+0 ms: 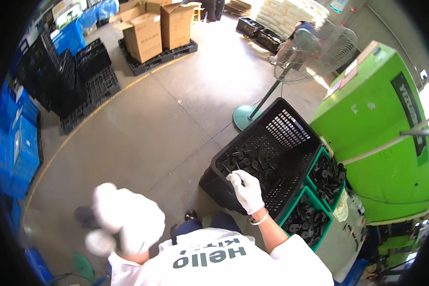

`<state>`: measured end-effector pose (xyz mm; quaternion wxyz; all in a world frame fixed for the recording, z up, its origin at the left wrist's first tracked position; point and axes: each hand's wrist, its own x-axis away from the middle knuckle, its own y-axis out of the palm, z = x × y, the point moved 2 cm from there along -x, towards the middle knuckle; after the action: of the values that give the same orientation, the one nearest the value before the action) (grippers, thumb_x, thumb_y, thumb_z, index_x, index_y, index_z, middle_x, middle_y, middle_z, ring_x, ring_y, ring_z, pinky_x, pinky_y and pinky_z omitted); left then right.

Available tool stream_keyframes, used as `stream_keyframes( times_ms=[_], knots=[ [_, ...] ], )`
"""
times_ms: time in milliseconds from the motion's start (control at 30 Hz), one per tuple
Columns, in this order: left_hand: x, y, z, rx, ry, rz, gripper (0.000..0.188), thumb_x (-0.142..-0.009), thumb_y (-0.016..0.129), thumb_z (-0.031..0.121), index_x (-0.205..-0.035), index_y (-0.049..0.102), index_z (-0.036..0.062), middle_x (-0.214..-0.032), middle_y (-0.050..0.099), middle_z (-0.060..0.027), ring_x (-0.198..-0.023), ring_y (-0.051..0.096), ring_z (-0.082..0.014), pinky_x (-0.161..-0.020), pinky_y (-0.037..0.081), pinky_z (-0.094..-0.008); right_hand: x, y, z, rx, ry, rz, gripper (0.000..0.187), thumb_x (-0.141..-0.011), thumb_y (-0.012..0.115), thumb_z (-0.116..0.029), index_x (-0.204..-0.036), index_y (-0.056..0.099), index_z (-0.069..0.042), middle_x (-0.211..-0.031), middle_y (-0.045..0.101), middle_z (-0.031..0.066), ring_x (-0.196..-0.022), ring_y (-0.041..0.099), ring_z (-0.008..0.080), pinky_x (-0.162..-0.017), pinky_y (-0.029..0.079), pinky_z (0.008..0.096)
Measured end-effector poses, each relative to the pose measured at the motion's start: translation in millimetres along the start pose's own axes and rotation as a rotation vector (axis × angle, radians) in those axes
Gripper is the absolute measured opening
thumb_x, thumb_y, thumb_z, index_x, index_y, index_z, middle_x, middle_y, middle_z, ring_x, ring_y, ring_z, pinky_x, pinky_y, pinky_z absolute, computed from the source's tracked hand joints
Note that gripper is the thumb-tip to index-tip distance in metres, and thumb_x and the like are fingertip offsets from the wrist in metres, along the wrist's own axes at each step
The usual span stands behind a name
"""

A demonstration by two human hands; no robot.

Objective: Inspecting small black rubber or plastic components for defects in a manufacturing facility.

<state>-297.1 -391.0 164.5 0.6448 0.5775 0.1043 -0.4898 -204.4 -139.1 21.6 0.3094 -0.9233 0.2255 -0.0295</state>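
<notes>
My left hand (128,221), in a white glove, is raised at the lower left and smeared by motion. Its fingers are curled around a black part (85,217), too blurred to name more exactly. My right hand (247,191), also gloved in white, is above the near rim of a large black plastic crate (283,190). Its fingertips are pinched together, with a thin, pointed thing just beyond them; its kind is too small to make out. Black plastic parts (255,162), several with round ends, lie loose in the crate.
Two green bins (323,237) of similar black parts stand right of the crate, on a pale table (341,252). A standing fan (245,117) and a green machine (372,128) are beyond. Cardboard boxes (145,40) sit on a black pallet; blue crates (24,148) line the left.
</notes>
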Motion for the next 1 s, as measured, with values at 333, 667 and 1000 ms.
stream_keyframes(
  times_ms=[333, 667, 1000],
  knots=[
    [-14, -26, 127, -0.286, -0.435, 0.023, 0.023, -0.078, 0.063, 0.0, -0.078, 0.072, 0.0215, -0.083, 0.058, -0.0073, -0.064, 0.054, -0.0156, -0.06, 0.042, -0.0272, -121, 110, -31, -0.016, -0.156, -0.137, 0.019, -0.091, 0.055, -0.015, -0.088, 0.065, 0.001, -0.073, 0.063, 0.0078, -0.064, 0.056, 0.0132, -0.062, 0.045, 0.0259],
    [7, -157, 224, -0.652, -1.007, -0.105, 0.019, -0.079, 0.062, 0.0, -0.071, 0.064, 0.0171, -0.076, 0.058, -0.007, -0.062, 0.054, -0.0173, -0.057, 0.042, -0.027, -277, 174, -42, -0.135, -0.041, -0.055, 0.021, -0.091, 0.056, -0.018, -0.091, 0.065, 0.001, -0.08, 0.066, 0.0111, -0.071, 0.062, 0.0197, -0.068, 0.048, 0.0283],
    [-31, -345, 297, -0.859, -1.4, -0.369, 0.02, -0.079, 0.062, -0.001, -0.064, 0.057, 0.013, -0.07, 0.057, -0.0066, -0.059, 0.054, -0.0188, -0.055, 0.042, -0.0269, -380, 165, -46, -0.118, 0.168, 0.053, 0.023, -0.088, 0.058, -0.025, -0.094, 0.066, -0.004, -0.086, 0.065, 0.0143, -0.078, 0.064, 0.0315, -0.071, 0.049, 0.0341]
  ],
)
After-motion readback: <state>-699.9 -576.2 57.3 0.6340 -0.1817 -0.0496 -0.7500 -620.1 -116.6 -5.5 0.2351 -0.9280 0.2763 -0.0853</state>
